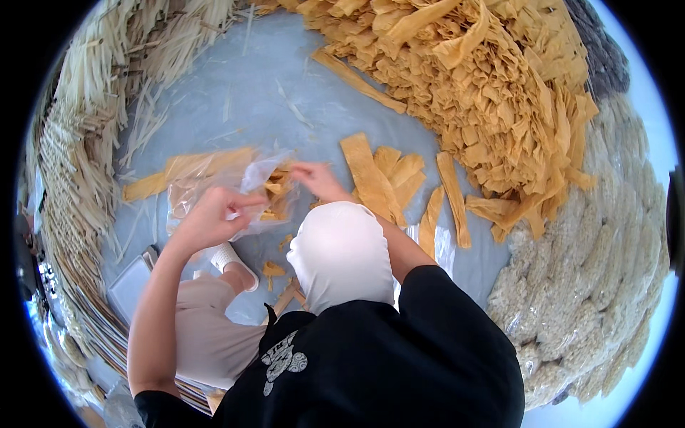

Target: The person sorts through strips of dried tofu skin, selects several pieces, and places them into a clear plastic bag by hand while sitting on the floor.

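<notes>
Over the grey floor lies a clear plastic bag, with folded yellow-orange sheet strips showing at its opening. My left hand is closed at the bag's near edge, fingers curled in a pinch on the film. At the far right edge of the opening, my right hand has its fingertips together on the plastic; motion blurs them slightly. A long flat yellow strip reaches out left of the bag. Just right of my right hand, several loose yellow strips lie fanned on the floor.
A large heap of yellow-orange strips rises at the far right. Plastic-wrapped pale bundles are stacked on the right. Long pale strips line the left side. My foot in a white slipper stands near the bag; yellow scraps lie beside it.
</notes>
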Demonstrator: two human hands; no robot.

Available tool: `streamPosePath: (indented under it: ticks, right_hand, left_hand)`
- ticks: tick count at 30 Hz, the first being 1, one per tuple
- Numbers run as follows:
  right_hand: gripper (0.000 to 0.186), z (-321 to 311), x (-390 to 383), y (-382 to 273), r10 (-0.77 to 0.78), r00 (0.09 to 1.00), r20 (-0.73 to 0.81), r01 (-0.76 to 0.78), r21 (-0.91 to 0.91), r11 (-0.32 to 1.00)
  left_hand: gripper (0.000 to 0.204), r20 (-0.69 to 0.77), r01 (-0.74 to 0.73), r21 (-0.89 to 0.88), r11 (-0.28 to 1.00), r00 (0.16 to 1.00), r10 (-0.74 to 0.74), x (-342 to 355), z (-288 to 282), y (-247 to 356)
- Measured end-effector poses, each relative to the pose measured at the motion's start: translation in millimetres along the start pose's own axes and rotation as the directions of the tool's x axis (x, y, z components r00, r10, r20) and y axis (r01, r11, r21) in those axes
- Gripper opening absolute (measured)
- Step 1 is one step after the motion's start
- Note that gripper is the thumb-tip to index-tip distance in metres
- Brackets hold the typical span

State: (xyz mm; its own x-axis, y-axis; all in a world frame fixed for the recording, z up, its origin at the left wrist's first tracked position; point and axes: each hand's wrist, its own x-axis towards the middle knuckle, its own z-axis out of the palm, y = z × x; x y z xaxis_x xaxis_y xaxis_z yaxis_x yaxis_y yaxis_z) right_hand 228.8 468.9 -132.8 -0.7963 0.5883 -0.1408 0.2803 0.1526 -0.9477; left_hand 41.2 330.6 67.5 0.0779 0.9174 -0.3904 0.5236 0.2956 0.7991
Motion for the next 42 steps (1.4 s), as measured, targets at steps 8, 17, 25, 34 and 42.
streamPosePath:
  ticks: [8,17,25,34,42]
  right_hand:
    - [0.091,-60.0,-111.8,90.3,0.467,0.658,-0.591,-0.751,-0.47,0.463]
    - [0.068,-119.5,-164.3,131.0,0.487,0.54,-0.687,-0.377,0.319,0.869]
    - [0.055,-167.8,-201.3,94.4,0.668,0.598,-0.443,0.027,0.844,0.536]
    - [0.056,-144.1,-237.6,134.5,0.785,0.455,-0.421,0.242,0.907,0.346]
    - [0.05,-153.4,-249.3,97.9,0.466,0.82,-0.332,0.315,0.942,0.116]
  left_hand:
    - [0.038,0.148,0.182,0.03,0.983,0.972,-0.185,-1.4,-14.8,-27.6]
    - [0.036,0.118,0.23,-0.043,0.972,0.968,-0.224,-0.8,-23.8,-51.3]
    - [0.036,0.157,0.279,-0.058,0.959,0.951,-0.267,-4.3,-34.7,-77.3]
    - [0.033,0.094,0.335,0.11,0.936,0.934,-0.345,-15.6,-36.2,-81.9]
    - [0.027,-0.2,0.45,0.126,0.884,0.884,-0.422,2.6,-12.2,-89.5]
